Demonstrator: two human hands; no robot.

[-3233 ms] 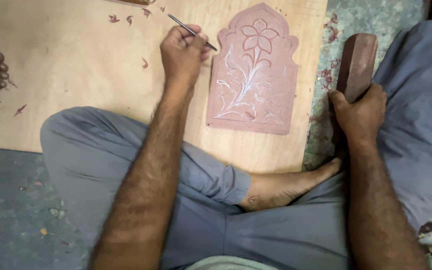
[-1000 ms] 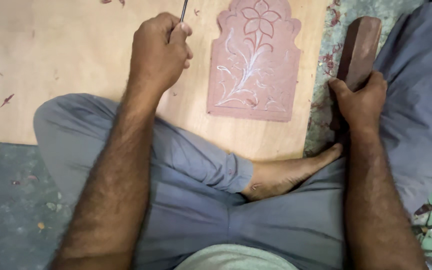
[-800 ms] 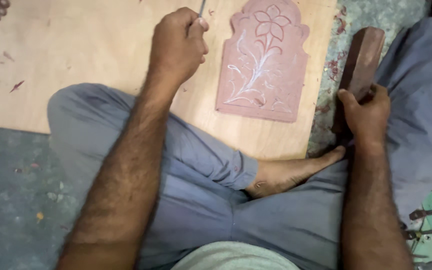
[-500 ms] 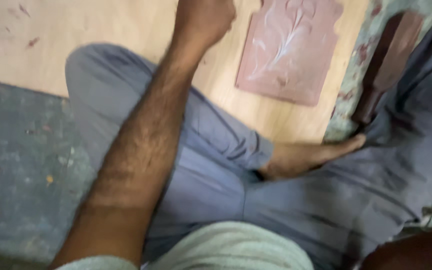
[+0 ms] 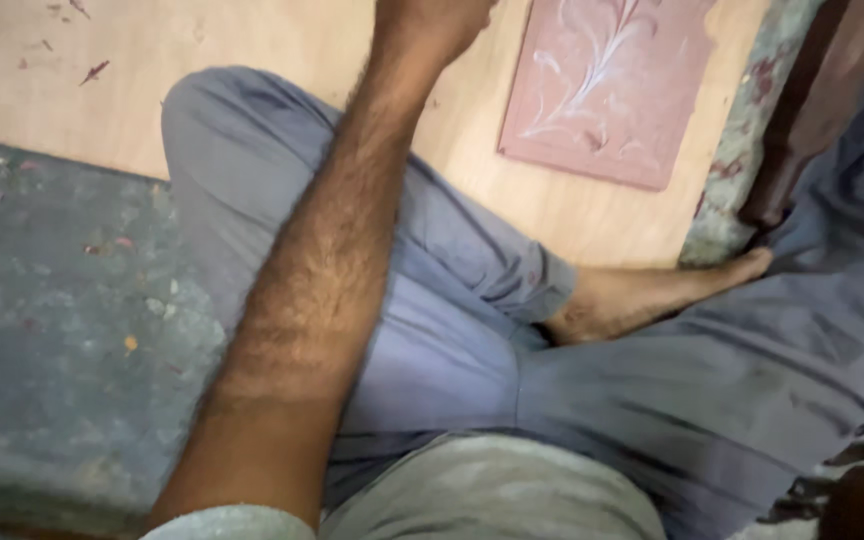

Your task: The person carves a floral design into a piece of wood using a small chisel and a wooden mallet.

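Observation:
My left hand (image 5: 434, 18) reaches up to the top edge of the view over a light plywood board (image 5: 252, 60); its fingers are cut off, so what they hold is hidden. Just to its right on the board lies a pink stone slab (image 5: 612, 95) carved with a pale leaf-and-stem pattern. A dark brown wooden block (image 5: 807, 115) stands at the right against my grey trouser leg. My right hand is out of view. My bare foot (image 5: 652, 295) rests between my crossed legs.
A worn blue-grey floor mat (image 5: 52, 320) covers the left side below the board. Small reddish chips (image 5: 92, 70) lie scattered on the board's upper left. A patterned cloth (image 5: 732, 190) shows between the board and the wooden block.
The view has tipped down and left with blur. My left hand has slid to the top edge, hiding the thin metal tool. My right hand, earlier gripping the wooden block, has left the view.

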